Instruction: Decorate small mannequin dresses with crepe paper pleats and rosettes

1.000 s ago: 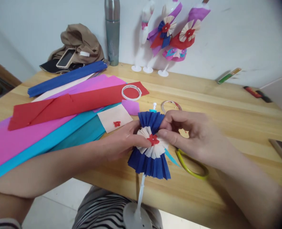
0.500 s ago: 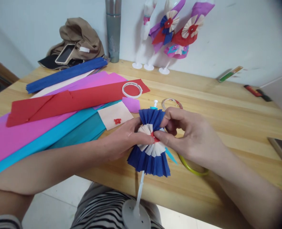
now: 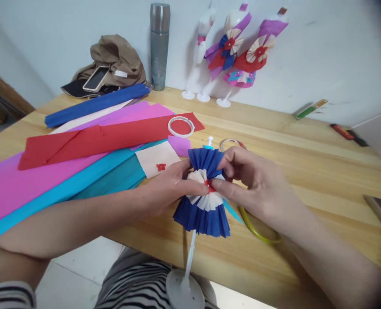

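Both my hands grip a small dress form on a white stand, dressed in pleated blue crepe paper. A white pleated paper fan spreads over its middle, with a small red flower at the centre. My left hand wraps the form from the left, its thumb pressed on the flower. From the right, my right hand pinches the blue paper's edge with the fingers, its thumb on the flower too. A light blue strip sticks out at the lower right.
Crepe paper sheets, red and blue among them, cover the table's left. A tape roll lies on the red sheet. Another red flower rests on a cream paper piece. Dressed forms, a flask and a phone are behind.
The camera view has shifted, so the background sits slightly lower and more to the right. Both hands keep their hold, with the thumbs still on the red flower.
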A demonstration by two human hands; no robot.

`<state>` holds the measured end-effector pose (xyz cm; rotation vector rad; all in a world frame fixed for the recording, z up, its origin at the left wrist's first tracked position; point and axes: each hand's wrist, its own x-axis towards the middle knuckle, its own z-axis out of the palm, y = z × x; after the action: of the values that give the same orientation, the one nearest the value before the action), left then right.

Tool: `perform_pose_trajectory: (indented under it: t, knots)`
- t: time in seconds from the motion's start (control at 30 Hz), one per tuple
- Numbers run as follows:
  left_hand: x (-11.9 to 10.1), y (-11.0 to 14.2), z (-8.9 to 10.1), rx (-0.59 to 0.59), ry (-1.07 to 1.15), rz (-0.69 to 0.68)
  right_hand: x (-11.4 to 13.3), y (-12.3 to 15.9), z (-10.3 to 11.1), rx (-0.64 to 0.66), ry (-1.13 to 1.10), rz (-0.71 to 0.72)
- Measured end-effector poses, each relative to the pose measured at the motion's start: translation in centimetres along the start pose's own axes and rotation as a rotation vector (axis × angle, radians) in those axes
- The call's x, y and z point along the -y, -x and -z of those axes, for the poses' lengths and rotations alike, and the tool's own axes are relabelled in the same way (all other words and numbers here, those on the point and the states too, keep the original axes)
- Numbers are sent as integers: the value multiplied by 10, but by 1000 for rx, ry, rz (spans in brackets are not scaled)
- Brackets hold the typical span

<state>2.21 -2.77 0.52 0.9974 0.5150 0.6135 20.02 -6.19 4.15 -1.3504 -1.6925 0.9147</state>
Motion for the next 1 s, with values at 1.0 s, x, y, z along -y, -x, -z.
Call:
perform_pose_trajectory:
  t: [1.0]
  knots:
    - [-3, 2, -1, -22, 5, -6, -9, 1, -17, -156, -257, -119]
